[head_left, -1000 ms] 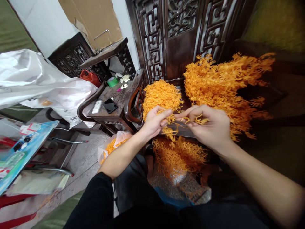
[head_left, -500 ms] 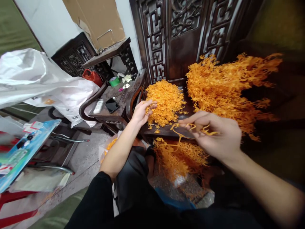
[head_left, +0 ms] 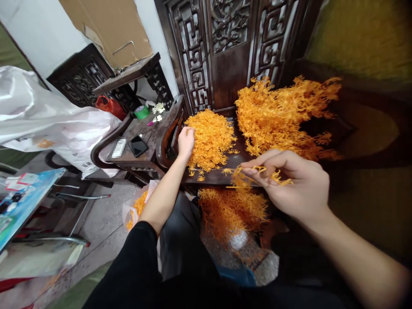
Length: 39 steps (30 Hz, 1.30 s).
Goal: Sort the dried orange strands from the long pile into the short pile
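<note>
My right hand (head_left: 294, 180) pinches a thin, branching orange plastic sprig (head_left: 244, 177) between thumb and fingers, and bits of the same orange plastic show at its curled fingers. My left hand (head_left: 186, 143) is closed at the left edge of a rounded heap of small orange plastic pieces (head_left: 210, 139); what its fingers hold, if anything, is hidden. To the right of the heap lies a big bunch of branching orange sprigs (head_left: 277, 113) on the dark wooden seat (head_left: 233, 162). Below the seat's front edge hangs or lies a tangle of bare orange stems (head_left: 233, 208).
On a dark side table at left lie a phone (head_left: 138, 146), green tape (head_left: 141, 112) and a red bag (head_left: 110, 107). White sacks (head_left: 64, 133) stand beyond. A bag with orange pieces (head_left: 139, 205) sits by my left leg. A carved wooden backrest (head_left: 230, 77) rises behind the heap.
My left hand has gone from half-open fingers to closed at the heap's left edge. The sprig in my right hand has swung and blurs. The view has shifted right.
</note>
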{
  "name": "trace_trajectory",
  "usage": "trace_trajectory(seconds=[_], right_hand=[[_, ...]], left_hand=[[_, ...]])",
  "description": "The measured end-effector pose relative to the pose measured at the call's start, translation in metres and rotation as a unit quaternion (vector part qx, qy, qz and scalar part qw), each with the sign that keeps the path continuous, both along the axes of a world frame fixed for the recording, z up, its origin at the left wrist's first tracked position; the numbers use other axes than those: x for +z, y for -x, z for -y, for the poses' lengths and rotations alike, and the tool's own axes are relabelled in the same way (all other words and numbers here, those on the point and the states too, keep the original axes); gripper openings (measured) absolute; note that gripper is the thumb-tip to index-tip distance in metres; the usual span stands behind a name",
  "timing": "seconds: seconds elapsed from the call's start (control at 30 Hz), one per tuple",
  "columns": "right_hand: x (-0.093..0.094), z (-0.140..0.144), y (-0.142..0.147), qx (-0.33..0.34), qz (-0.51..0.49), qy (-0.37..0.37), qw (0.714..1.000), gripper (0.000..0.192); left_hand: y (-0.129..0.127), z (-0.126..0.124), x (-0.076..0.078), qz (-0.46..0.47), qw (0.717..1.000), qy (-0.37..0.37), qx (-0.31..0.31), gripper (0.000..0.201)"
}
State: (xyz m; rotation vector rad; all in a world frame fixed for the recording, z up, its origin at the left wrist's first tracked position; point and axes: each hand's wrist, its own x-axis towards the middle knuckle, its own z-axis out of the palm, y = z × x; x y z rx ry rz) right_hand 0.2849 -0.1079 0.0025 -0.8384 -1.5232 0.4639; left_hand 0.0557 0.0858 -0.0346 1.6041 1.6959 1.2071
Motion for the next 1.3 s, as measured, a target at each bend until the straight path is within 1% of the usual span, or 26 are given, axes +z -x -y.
trace_trajectory(seconds=[0.07, 0.13, 0.17, 0.23, 0.27, 0.33, 0.37, 0.43, 0.5, 0.57, 0.63, 0.7, 0.73, 0.8, 0.83, 0.87, 0.9, 0.93, 1.0, 1.07, 1.1, 1.13, 1.17, 1.2, 1.27, 1.3], right_hand=[[-0.001, -0.001, -0.004, -0.009, -0.001, 0.012, 1.0, 0.03], [-0.001, -0.002, -0.008, -0.017, -0.008, 0.022, 1.0, 0.031], [-0.001, -0.002, -0.01, -0.02, -0.011, 0.028, 0.999, 0.031], [0.0, -0.003, -0.013, -0.026, -0.016, 0.038, 0.999, 0.031], [0.001, -0.004, -0.015, -0.028, -0.017, 0.041, 0.999, 0.031], [0.002, -0.005, -0.016, -0.035, -0.018, 0.042, 0.998, 0.03], [0.003, -0.006, -0.017, -0.039, -0.02, 0.042, 0.998, 0.03], [0.005, -0.008, -0.018, -0.048, -0.034, 0.047, 0.997, 0.029], [0.006, -0.011, -0.019, -0.062, -0.059, 0.065, 0.994, 0.028], [0.007, -0.014, -0.019, -0.08, -0.092, 0.084, 0.989, 0.028], [0.006, -0.018, -0.018, -0.078, -0.129, 0.104, 0.983, 0.029], [0.004, -0.022, -0.014, -0.043, -0.17, 0.126, 0.976, 0.031], [0.002, -0.024, -0.011, -0.021, -0.19, 0.135, 0.972, 0.033], [-0.002, -0.029, -0.008, 0.009, -0.214, 0.146, 0.966, 0.036], [-0.005, -0.032, -0.008, 0.014, -0.22, 0.151, 0.964, 0.038], [-0.007, -0.036, -0.01, 0.011, -0.226, 0.156, 0.961, 0.039], [-0.009, -0.039, -0.013, 0.006, -0.23, 0.165, 0.959, 0.04], [-0.01, -0.042, -0.017, -0.012, -0.228, 0.175, 0.958, 0.041], [-0.01, -0.044, -0.025, -0.1, -0.177, 0.167, 0.965, 0.051], [-0.005, -0.039, -0.028, -0.225, -0.046, 0.088, 0.969, 0.064], [-0.001, -0.035, -0.027, -0.267, 0.021, 0.027, 0.963, 0.065], [0.002, -0.029, -0.022, -0.273, 0.075, -0.032, 0.959, 0.059], [0.003, -0.024, -0.016, -0.233, 0.117, -0.071, 0.963, 0.048], [0.004, -0.02, -0.007, -0.162, 0.148, -0.083, 0.972, 0.036], [0.0, -0.016, 0.011, -0.005, 0.188, -0.038, 0.981, 0.021], [-0.005, -0.016, 0.019, 0.047, 0.197, 0.002, 0.979, 0.02]], left_hand=[[-0.009, -0.014, -0.013, -0.047, 0.998, -0.026, 0.01, 0.026], [-0.017, -0.022, -0.028, -0.153, 0.988, -0.024, 0.005, 0.035], [-0.019, -0.025, -0.035, -0.222, 0.975, -0.005, -0.003, 0.041], [-0.022, -0.028, -0.05, -0.348, 0.936, 0.046, -0.021, 0.054], [-0.022, -0.029, -0.055, -0.385, 0.92, 0.069, -0.029, 0.059], [-0.02, -0.033, -0.061, -0.395, 0.913, 0.096, -0.035, 0.068], [-0.018, -0.035, -0.06, -0.387, 0.916, 0.098, -0.034, 0.071], [-0.014, -0.038, -0.052, -0.37, 0.924, 0.091, -0.029, 0.077], [-0.01, -0.037, -0.037, -0.35, 0.934, 0.059, -0.027, 0.081], [-0.01, -0.025, -0.017, -0.325, 0.945, 0.012, -0.049, 0.083], [-0.014, 0.0, 0.002, -0.267, 0.955, -0.029, -0.126, 0.077], [-0.024, 0.035, 0.015, -0.164, 0.946, -0.036, -0.276, 0.062], [-0.029, 0.054, 0.02, -0.12, 0.929, -0.021, -0.35, 0.056], [-0.038, 0.087, 0.024, -0.099, 0.865, 0.037, -0.49, 0.049], [-0.041, 0.1, 0.025, -0.097, 0.84, 0.068, -0.529, 0.038], [-0.042, 0.109, 0.024, -0.096, 0.824, 0.097, -0.55, 0.029], [-0.042, 0.115, 0.024, -0.087, 0.82, 0.119, -0.552, 0.023], [-0.04, 0.118, 0.023, -0.069, 0.828, 0.134, -0.54, 0.021], [-0.033, 0.12, 0.024, -0.02, 0.858, 0.153, -0.49, 0.022], [-0.025, 0.12, 0.027, 0.016, 0.879, 0.171, -0.444, 0.023], [-0.021, 0.121, 0.029, 0.023, 0.885, 0.182, -0.428, 0.024], [-0.018, 0.122, 0.03, 0.028, 0.889, 0.192, -0.416, 0.025], [-0.016, 0.123, 0.03, 0.032, 0.891, 0.197, -0.407, 0.025], [-0.014, 0.125, 0.03, 0.042, 0.896, 0.195, -0.397, 0.024], [-0.012, 0.127, 0.026, 0.081, 0.913, 0.178, -0.358, 0.022], [-0.012, 0.128, 0.024, 0.106, 0.922, 0.172, -0.329, 0.021]])
